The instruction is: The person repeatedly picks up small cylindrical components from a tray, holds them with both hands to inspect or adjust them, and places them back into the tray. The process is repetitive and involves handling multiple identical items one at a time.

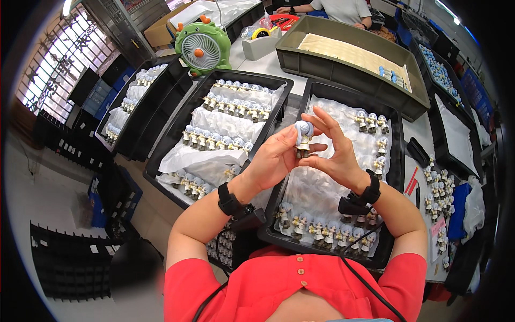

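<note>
A small figurine [303, 140] with pale blue hair and a cream-and-dark outfit is upright between my two hands. My left hand [272, 161] grips it from the left, thumb against its head. Around its right side curves my right hand [339, 155], with the thumb at its feet and fingers near its head and back. Below my hands lies a black tray [398, 161] lined with white plastic sheet. Similar figurines [327, 233] stand in a row along its near edge, and more figurines [372, 122] stand at its far right.
To the left, another black tray [287, 88] holds rows of figurines on white sheets, beside a further tray [161, 102]. A green fan [203, 47] and an olive bin [343, 67] stand behind. Loose figurines [441, 188] and red sticks [412, 181] lie right. A co-worker [343, 11] sits opposite.
</note>
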`<state>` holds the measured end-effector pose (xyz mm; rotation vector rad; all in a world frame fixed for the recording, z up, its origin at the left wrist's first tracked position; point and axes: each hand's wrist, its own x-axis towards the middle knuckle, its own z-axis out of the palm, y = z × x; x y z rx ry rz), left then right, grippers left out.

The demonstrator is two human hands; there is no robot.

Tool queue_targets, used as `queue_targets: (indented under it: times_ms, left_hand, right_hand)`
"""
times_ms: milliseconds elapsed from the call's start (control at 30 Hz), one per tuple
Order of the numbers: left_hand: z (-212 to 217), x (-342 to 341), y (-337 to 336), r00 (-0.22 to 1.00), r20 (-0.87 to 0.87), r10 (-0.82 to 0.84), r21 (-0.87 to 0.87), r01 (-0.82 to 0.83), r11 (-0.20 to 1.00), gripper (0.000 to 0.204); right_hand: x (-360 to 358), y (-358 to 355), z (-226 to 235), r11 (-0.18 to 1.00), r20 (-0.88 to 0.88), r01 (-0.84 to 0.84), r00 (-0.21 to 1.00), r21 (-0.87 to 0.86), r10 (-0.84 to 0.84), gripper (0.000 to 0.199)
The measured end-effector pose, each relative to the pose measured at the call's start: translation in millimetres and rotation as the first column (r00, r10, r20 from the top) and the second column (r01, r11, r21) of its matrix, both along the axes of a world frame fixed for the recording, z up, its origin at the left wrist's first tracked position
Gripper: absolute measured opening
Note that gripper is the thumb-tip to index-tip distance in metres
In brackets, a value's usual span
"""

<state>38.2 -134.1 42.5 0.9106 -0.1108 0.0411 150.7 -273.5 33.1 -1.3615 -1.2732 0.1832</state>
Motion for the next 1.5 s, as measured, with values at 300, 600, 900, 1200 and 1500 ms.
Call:
queue_targets:
  times_ms: [300, 600, 900, 1200, 1500]
  left_hand:
    - [0.4, -0.1, 1.5, 1.000, 0.016, 0.005, 0.023, -0.005, 1.000, 0.051]
    - [0.7, 0.2, -0.9, 0.997, 0.050, 0.052, 0.068, -0.055, 0.996, 0.054]
    - [27.7, -19.1, 4.3, 0.980, -0.026, 0.196, 0.497, -0.158, 0.853, 0.040]
    - [65.5, -114.3, 72.5, 0.824, -0.530, 0.202, 0.835, 0.548, -0.045, 0.035]
    - [-13.9, -106.0, 127.5, 0.810, -0.300, 0.504, 0.837, 0.476, -0.268, 0.051]
  right_hand:
    - [0.8, 1.2, 0.8, 0.992, 0.225, 0.092, 0.968, 0.083, -0.109, 0.093]
    - [3.6, -0.9, 4.2, 0.986, 0.256, 0.130, 0.955, 0.102, -0.152, 0.075]
    - [1.0, 0.4, 11.7, 0.995, 0.277, 0.068, 0.957, 0.074, -0.086, 0.061]
    - [2.0, -1.2, 11.1, 0.997, 0.302, 0.069, 0.950, 0.040, -0.078, 0.041]
    - [-2.2, 0.9, 6.8, 0.996, 0.327, 0.093, 0.941, -0.010, -0.085, 0.032]
